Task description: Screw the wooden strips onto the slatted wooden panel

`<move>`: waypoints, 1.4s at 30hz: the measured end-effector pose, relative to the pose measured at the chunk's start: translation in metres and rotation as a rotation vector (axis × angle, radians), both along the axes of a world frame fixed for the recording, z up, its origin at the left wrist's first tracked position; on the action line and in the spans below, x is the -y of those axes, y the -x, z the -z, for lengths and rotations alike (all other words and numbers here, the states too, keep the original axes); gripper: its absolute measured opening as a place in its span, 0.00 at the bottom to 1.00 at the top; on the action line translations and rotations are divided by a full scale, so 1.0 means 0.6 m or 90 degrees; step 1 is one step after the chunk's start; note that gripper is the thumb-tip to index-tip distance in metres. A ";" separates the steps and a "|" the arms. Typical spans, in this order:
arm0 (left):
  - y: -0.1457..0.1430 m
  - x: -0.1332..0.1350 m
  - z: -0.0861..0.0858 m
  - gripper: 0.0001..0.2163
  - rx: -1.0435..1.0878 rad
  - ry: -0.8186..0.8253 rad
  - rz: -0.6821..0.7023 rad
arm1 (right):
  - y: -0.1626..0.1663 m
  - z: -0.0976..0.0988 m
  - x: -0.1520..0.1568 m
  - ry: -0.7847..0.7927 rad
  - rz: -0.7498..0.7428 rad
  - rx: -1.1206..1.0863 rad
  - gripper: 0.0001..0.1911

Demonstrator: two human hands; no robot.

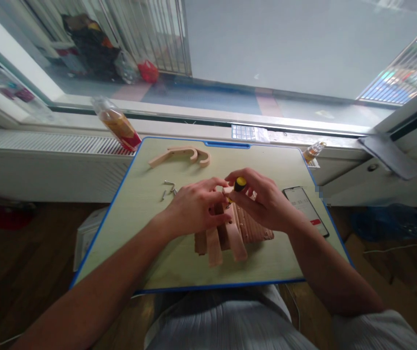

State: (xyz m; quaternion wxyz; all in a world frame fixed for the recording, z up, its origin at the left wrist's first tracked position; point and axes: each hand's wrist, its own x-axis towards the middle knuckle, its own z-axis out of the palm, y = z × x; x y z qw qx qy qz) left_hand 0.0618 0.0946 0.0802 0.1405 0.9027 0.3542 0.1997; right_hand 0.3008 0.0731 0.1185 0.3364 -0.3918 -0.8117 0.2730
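In the middle of the table lies a wooden assembly (pixel 255 226) with a ribbed brown panel and pale curved strips (pixel 238 243) across it. My left hand (pixel 197 204) is closed on the upper part of the wooden pieces, its fingers near my right fingertips. A screwdriver (pixel 240 183) with a yellow and black handle is in my right hand (pixel 263 197), held over the assembly. Its tip is hidden by my fingers. Left of my left hand lie an Allen key (pixel 170 183) and a few small metal screws (pixel 164 196).
Two curved wooden pieces (pixel 179 153) rest at the table's far left. A phone (pixel 306 209) lies to the right of my right hand. The blue-edged table (pixel 165 267) stands before a window sill with a bottle (pixel 119 126), a blister-like pack (pixel 247 132) and a smaller bottle (pixel 313 151).
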 end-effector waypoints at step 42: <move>0.007 -0.013 0.011 0.14 0.018 0.012 0.032 | 0.005 0.046 -0.001 0.128 -0.022 -0.281 0.23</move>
